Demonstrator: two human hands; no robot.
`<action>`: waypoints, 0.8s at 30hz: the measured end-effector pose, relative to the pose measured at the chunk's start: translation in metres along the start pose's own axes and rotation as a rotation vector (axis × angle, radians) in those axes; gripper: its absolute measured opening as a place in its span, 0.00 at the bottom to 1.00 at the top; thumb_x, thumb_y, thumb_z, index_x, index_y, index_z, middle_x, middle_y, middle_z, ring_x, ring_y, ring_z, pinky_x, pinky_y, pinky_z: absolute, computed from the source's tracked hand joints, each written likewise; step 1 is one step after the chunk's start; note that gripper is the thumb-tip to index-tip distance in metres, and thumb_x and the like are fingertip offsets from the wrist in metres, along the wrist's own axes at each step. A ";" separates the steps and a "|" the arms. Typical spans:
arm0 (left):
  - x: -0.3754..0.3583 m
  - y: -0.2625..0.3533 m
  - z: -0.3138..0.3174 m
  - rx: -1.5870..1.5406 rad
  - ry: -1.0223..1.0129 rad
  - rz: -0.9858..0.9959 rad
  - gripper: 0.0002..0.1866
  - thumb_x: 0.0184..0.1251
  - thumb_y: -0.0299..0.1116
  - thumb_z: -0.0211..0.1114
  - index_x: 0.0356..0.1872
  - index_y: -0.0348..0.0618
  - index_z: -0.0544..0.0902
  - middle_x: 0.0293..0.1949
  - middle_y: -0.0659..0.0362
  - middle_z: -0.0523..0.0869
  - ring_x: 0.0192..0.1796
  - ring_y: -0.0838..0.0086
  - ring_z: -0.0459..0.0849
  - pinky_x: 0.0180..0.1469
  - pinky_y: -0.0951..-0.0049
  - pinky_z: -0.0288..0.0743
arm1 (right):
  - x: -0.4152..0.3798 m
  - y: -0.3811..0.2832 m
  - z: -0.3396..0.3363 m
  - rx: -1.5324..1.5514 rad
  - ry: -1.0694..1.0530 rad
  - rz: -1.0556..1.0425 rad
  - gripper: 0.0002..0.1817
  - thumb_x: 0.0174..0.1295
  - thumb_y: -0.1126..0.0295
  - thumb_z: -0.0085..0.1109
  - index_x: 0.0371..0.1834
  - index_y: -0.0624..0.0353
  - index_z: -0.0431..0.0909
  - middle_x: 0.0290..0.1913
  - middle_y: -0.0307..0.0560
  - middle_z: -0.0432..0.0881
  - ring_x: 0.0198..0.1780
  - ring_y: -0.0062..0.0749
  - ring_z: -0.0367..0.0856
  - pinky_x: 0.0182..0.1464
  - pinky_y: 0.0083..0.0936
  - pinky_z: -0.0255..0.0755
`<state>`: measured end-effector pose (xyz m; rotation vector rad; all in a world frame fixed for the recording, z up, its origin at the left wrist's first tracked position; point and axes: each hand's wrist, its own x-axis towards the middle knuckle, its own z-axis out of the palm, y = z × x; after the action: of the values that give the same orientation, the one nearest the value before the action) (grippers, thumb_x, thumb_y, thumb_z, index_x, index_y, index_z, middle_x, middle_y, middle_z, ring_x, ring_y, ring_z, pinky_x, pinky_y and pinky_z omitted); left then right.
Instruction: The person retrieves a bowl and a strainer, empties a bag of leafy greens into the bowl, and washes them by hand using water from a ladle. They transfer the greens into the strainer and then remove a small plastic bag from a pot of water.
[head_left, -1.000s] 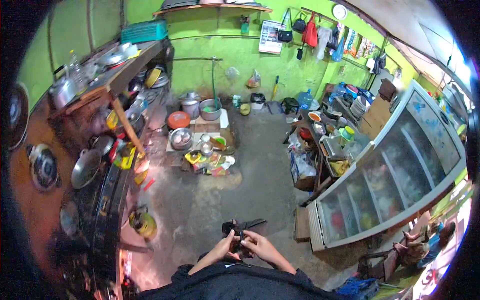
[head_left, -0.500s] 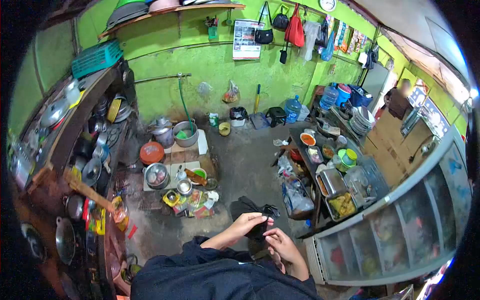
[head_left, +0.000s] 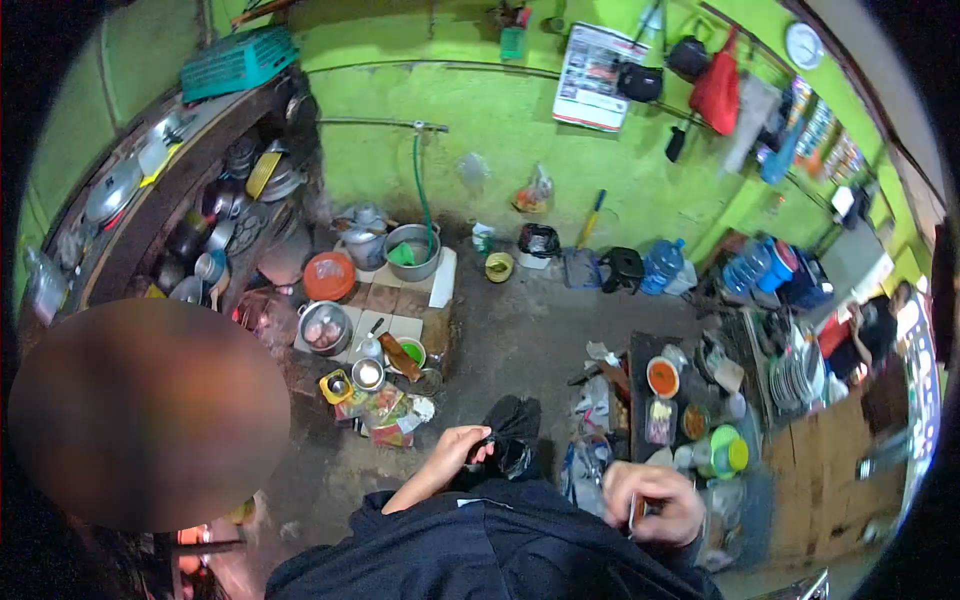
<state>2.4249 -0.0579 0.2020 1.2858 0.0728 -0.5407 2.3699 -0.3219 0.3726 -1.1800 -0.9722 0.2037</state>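
My left hand (head_left: 458, 455) is closed on the gathered top of a black plastic bag (head_left: 512, 445), which hangs in front of my dark shirt above the floor. My right hand (head_left: 655, 503), slightly smeared by motion, reaches over the near end of the food table (head_left: 640, 350). Its fingers curl downward over the spot of the metal food tray, with an orange-brown patch (head_left: 650, 506) showing between them. I cannot tell whether they grip anything. Just beyond stand a green-lidded container (head_left: 730, 455), a tub with pale pieces (head_left: 661, 420) and a bowl of orange sauce (head_left: 662, 377).
On a low tiled platform at the left stand a pot with pale pieces (head_left: 324, 328), a red-lidded basin (head_left: 329, 276) and a large pot (head_left: 412, 250). Plastic bags (head_left: 588, 465) sit beside the table. A person (head_left: 872, 335) stands far right. A blurred oval hides the lower left.
My right hand has left the bag and moved right, over the food table. My left hand keeps the black bag. The view has turned, shifting the room's contents, and a blurred oval has appeared at left.
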 end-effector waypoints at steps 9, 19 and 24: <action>0.157 0.042 -0.023 0.137 0.009 0.061 0.21 0.74 0.44 0.49 0.32 0.36 0.82 0.27 0.63 0.81 0.30 0.82 0.75 0.36 0.81 0.70 | 0.193 0.017 -0.124 -0.144 -0.576 -0.410 0.06 0.69 0.67 0.41 0.40 0.58 0.63 0.24 0.45 0.75 0.22 0.32 0.67 0.29 0.31 0.65; 0.341 0.145 -0.129 0.172 0.241 0.191 0.19 0.74 0.43 0.48 0.40 0.37 0.81 0.28 0.63 0.78 0.35 0.81 0.76 0.42 0.80 0.70 | 0.348 0.174 -0.323 0.069 -0.628 -0.037 0.35 0.57 0.70 0.61 0.69 0.58 0.59 0.37 0.47 0.79 0.35 0.35 0.78 0.40 0.35 0.68; 0.378 0.190 -0.172 0.172 0.458 0.197 0.20 0.75 0.44 0.46 0.41 0.37 0.80 0.29 0.63 0.79 0.37 0.80 0.76 0.45 0.81 0.68 | 0.440 0.274 -0.382 -0.102 -0.288 0.404 0.21 0.64 0.74 0.53 0.61 0.62 0.70 0.37 0.42 0.79 0.41 0.26 0.76 0.46 0.23 0.69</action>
<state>2.8773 0.0048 0.1893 1.5475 0.2815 -0.0769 3.0029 -0.2049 0.3574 -1.4618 -0.9924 0.6669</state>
